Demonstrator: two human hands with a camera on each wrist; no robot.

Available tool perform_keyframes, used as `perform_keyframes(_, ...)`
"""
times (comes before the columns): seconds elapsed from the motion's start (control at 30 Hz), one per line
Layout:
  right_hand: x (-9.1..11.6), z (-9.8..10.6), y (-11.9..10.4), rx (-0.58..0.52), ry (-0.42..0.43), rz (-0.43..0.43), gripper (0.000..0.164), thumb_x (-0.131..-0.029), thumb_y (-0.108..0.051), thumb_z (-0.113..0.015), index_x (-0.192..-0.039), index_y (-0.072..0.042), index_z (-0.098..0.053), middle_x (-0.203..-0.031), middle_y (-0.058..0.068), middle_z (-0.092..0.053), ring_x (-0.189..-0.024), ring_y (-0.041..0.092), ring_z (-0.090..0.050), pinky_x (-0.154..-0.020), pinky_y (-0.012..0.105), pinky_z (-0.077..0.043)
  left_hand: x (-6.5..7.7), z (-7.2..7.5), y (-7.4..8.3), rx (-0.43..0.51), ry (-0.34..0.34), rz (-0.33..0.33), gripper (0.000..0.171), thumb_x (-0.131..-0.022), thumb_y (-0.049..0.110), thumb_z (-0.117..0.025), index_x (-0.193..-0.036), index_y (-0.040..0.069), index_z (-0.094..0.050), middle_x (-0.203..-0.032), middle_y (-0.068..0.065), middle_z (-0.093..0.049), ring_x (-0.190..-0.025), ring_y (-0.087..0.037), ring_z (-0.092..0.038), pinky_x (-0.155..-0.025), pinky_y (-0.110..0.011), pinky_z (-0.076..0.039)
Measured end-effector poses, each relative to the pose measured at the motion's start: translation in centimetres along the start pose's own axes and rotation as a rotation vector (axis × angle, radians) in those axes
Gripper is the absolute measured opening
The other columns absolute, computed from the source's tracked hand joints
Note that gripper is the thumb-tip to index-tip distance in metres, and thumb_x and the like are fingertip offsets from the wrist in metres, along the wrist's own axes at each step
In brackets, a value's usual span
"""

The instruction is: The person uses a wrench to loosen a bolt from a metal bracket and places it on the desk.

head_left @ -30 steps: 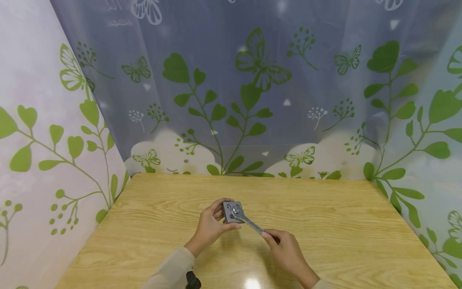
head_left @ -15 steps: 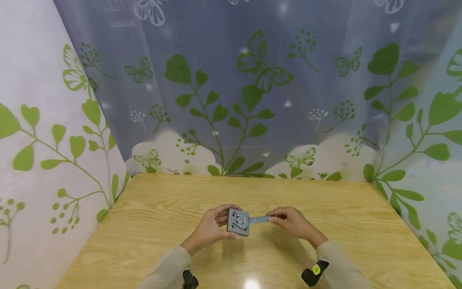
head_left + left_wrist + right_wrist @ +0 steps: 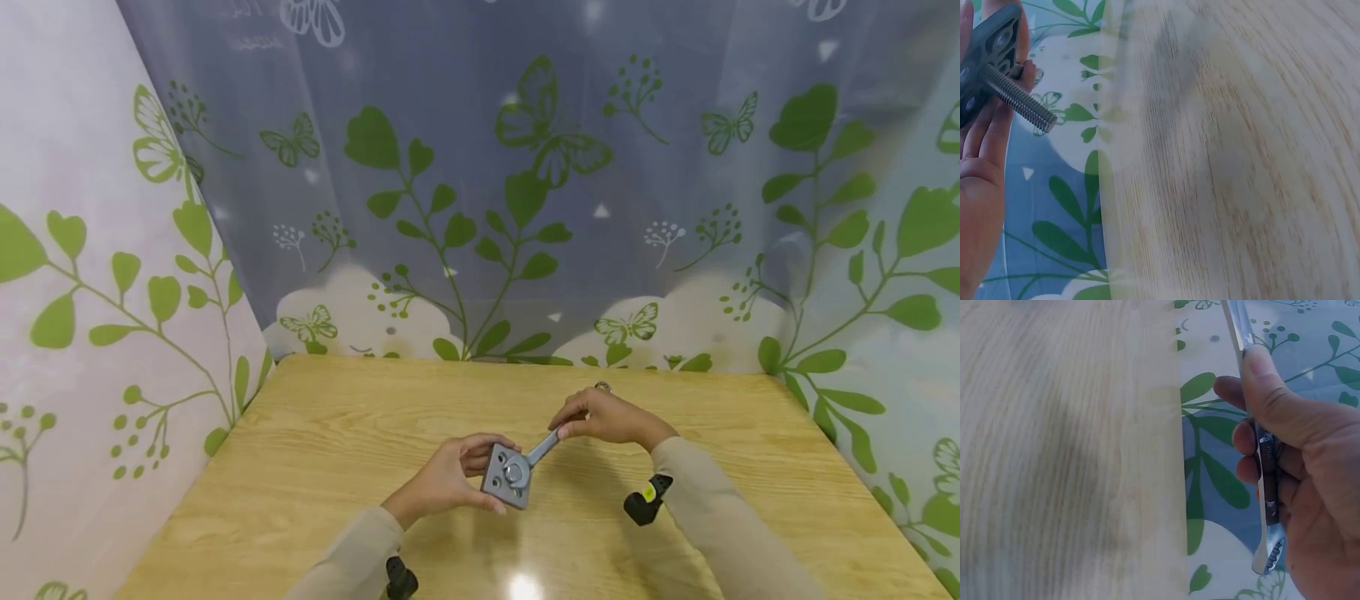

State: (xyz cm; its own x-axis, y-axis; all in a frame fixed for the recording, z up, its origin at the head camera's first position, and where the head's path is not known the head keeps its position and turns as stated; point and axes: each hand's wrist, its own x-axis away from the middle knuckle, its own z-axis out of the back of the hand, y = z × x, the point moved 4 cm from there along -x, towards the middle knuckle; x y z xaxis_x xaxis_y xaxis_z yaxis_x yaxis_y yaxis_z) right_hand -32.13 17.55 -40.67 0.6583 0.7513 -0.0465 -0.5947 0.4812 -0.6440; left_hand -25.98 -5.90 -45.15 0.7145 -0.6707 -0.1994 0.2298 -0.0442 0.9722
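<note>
In the head view my left hand (image 3: 448,481) grips a square grey plate (image 3: 498,495) by its edges, above the table. The plate has holes near its corners and a bolt head (image 3: 513,473) at its middle. A threaded bolt shank (image 3: 1019,99) sticks out of the plate's other side in the left wrist view. Around the bolt head sits one end of a silver wrench (image 3: 544,447). My right hand (image 3: 611,416) holds the wrench's handle, up and to the right of the plate. The toothed free end of the wrench (image 3: 1269,553) shows below the fingers in the right wrist view.
Both hands are over a wood-grain table (image 3: 360,408). Behind it hangs a blue-grey curtain (image 3: 465,125) printed with leaves and butterflies, and similar pale cloth stands at both sides. Black wrist cameras (image 3: 643,502) are strapped to the sleeves.
My right hand has swung the wrench handle upward, from lower right of the plate to upper right. The plate has shifted slightly right and down in my left hand and tilted.
</note>
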Motion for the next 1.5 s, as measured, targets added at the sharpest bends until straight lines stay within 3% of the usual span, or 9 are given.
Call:
perform_keyframes(0.27,-0.3,0.3,0.0,0.006,-0.02,-0.004,0.021,-0.089,-0.021,-0.067,-0.104,-0.008,-0.074,-0.095,0.0,-0.07,-0.084,0.009,-0.062,-0.073,0.028,-0.056,0.0,-0.3,-0.4,0.027,-0.032,0.001,0.069,-0.069,0.005,-0.085,-0.131,0.002,-0.053,-0.13,-0.016,-0.059,-0.117,-0.021,-0.06,-0.1,-0.033,-0.05)
perform_keyframes(0.5,0.7,-0.1,0.6,0.023,0.029,-0.062,0.021,-0.09,-0.026,-0.066,-0.1,-0.009,-0.074,-0.094,0.0,-0.071,-0.081,0.011,-0.064,-0.069,0.024,-0.055,0.5,0.1,-1.3,0.032,0.019,0.051,0.074,-0.068,0.013,-0.086,-0.132,0.002,-0.052,-0.133,-0.015,-0.057,-0.118,-0.02,-0.059,-0.099,-0.031,-0.05)
perform_keyframes(0.67,2.8,-0.6,2.1,0.019,0.132,-0.174,0.023,-0.091,-0.029,-0.065,-0.1,-0.01,-0.074,-0.093,0.001,-0.071,-0.071,0.011,-0.06,-0.058,0.023,-0.05,0.7,0.6,-2.0,0.019,0.109,0.075,0.076,-0.068,0.011,-0.086,-0.134,-0.001,-0.05,-0.135,-0.021,-0.054,-0.121,-0.025,-0.057,-0.099,-0.03,-0.049)
perform_keyframes(0.83,4.7,-1.7,2.7,0.011,0.253,-0.268,0.027,-0.092,-0.033,-0.064,-0.103,-0.01,-0.073,-0.094,0.002,-0.071,-0.072,0.018,-0.06,-0.058,0.024,-0.049,0.6,1.3,-2.2,0.047,0.272,0.087,0.077,-0.068,0.006,-0.084,-0.135,-0.002,-0.047,-0.138,-0.025,-0.048,-0.123,-0.03,-0.054,-0.099,-0.029,-0.049)
perform_keyframes(1.03,6.1,-3.6,2.0,0.036,0.413,-0.379,0.029,-0.091,-0.034,-0.064,-0.101,-0.009,-0.074,-0.097,0.004,-0.071,-0.077,0.012,-0.063,-0.06,0.025,-0.053,0.5,1.8,-2.3,0.012,0.42,0.094,0.079,-0.066,0.009,-0.085,-0.135,-0.001,-0.048,-0.137,-0.023,-0.051,-0.123,-0.031,-0.054,-0.096,-0.027,-0.051)
perform_keyframes(1.2,6.3,-5.4,0.6,-0.068,0.522,-0.472,0.024,-0.091,-0.027,-0.066,-0.1,-0.006,-0.074,-0.086,0.005,-0.071,-0.068,0.013,-0.06,-0.054,0.023,-0.05,0.3,1.9,-2.4,-0.025,0.495,0.096,0.078,-0.066,0.011,-0.086,-0.134,-0.001,-0.049,-0.135,-0.019,-0.054,-0.122,-0.031,-0.056,-0.093,-0.028,-0.053)
perform_keyframes(1.5,5.7,-8.1,-2.8,-0.209,0.548,-0.424,0.029,-0.094,-0.02,-0.061,-0.105,0.006,-0.069,-0.077,0.008,-0.065,-0.066,0.019,-0.058,-0.052,0.02,-0.049,0.0,1.8,-2.4,-0.077,0.606,0.066,0.078,-0.064,0.013,-0.088,-0.132,-0.001,-0.052,-0.131,-0.019,-0.057,-0.12,-0.03,-0.056,-0.095,-0.029,-0.051)
